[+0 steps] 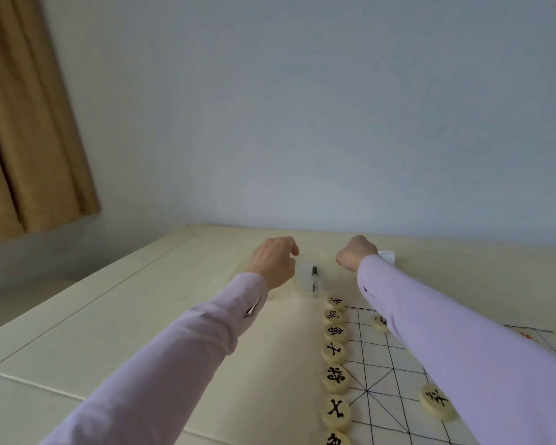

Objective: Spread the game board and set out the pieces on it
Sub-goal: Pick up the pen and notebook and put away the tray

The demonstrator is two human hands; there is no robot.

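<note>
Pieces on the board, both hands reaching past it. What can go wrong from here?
1. The right sleeve crosses over the board and hides part of one piece. Pulling the arm back might drag that piece off its point.
2. The pen lies between the left hand and right hand, close to the far end of the row. A bump could roll it into the row.
</note>
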